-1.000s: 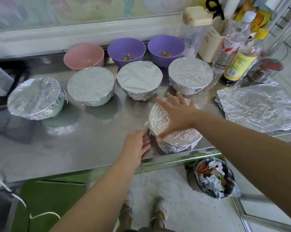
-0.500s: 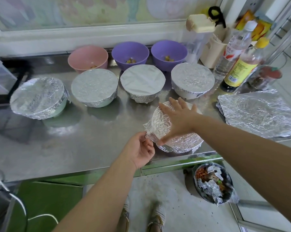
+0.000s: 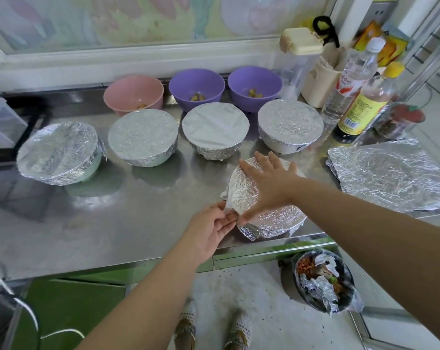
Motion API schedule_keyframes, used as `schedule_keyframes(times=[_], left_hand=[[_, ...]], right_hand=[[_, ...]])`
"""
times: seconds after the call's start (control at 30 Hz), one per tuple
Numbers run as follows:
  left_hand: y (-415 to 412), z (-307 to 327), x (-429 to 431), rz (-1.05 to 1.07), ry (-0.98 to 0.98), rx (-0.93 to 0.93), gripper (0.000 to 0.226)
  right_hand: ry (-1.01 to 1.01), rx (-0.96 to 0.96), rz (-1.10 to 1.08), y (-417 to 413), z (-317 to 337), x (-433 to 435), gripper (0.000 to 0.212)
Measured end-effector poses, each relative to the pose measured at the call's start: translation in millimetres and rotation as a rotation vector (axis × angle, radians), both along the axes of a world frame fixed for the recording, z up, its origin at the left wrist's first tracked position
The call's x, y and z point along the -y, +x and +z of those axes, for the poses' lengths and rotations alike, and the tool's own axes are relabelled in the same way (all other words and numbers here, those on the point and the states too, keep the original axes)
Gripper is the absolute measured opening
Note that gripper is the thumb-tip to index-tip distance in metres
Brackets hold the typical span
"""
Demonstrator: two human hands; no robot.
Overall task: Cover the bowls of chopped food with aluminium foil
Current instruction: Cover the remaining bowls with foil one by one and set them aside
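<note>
1. The round foil-wrapped bowl (image 3: 272,223) I am working on sits at the lower centre of the frame. It is near the front edge of the shiny steel table (image 3: 100,223), below the row of four foil-covered bowls (image 3: 143,137).
2. A second ago my left hand (image 3: 211,228) lay beside this bowl, holding nothing. Now its fingertips (image 3: 227,218) pinch the loose crinkled foil flap (image 3: 227,198) jutting from the bowl's left side.
3. My right hand (image 3: 269,183) stays as it was, fingers straight and spread, palm pressing flat on the bowl's top and gripping nothing.
4. I judge this fifth cover is down to its last tuck: the flap needs folding down against the bowl's wall while the right hand steadies it.
5. At the top of the frame, the pale pink plastic bowl (image 3: 133,93) and two purple plastic bowls (image 3: 196,83) remain uncovered.
6. A spare crumpled foil sheet (image 3: 388,173) lies at the right edge, ready for one of them.
</note>
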State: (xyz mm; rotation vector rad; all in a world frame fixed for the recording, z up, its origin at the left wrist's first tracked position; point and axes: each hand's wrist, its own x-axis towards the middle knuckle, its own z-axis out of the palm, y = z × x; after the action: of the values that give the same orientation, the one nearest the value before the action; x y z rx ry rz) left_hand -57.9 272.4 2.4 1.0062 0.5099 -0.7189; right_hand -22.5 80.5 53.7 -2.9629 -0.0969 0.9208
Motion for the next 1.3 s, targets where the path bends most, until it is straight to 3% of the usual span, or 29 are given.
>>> schedule_keyframes(times=[0.13, 0.27, 0.4, 0.63, 0.83, 0.93, 1.03, 1.2, 1.3], left_hand=[[-1.1, 3.7, -8.2, -0.227, 0.286, 0.327, 0.034], [2.4, 6.0, -9.7, -0.434, 0.743, 0.752, 0.009], [13.8, 3.7, -14.2, -0.540, 0.960, 1.015, 0.007], [44.7, 11.3, -16.1, -0.865, 0.974, 1.111, 0.016], [58.5, 8.1, -17.1, -0.875, 0.794, 0.909, 0.005], [60.4, 3.6, -15.8, -0.773, 0.728, 0.801, 0.005], [47.1, 1.4, -11.5, -0.565, 0.557, 0.587, 0.009], [5.5, 2.4, 14.0, -0.024, 0.350, 0.177, 0.013], [-9.4, 10.3, 29.1, 0.148, 0.222, 0.069, 0.023]], right_hand=[[0.014, -0.006, -0.005, 0.9, -1.5, 0.4, 0.154], [0.015, -0.011, -0.009, 1.1, -1.5, 1.0, 0.153], [0.017, -0.010, -0.007, 1.6, -1.2, 0.3, 0.153], [0.016, -0.006, -0.006, 0.2, 0.2, -0.1, 0.153], [0.013, -0.005, -0.004, -0.2, 0.4, -0.6, 0.153], [0.010, -0.004, -0.003, 0.0, 0.4, -1.2, 0.152], [0.004, -0.002, -0.001, -0.9, 0.7, -1.7, 0.153], [0.009, 0.003, -0.006, -0.8, 1.1, -2.7, 0.153], [0.005, 0.008, -0.009, -1.0, -0.2, -2.2, 0.153]])
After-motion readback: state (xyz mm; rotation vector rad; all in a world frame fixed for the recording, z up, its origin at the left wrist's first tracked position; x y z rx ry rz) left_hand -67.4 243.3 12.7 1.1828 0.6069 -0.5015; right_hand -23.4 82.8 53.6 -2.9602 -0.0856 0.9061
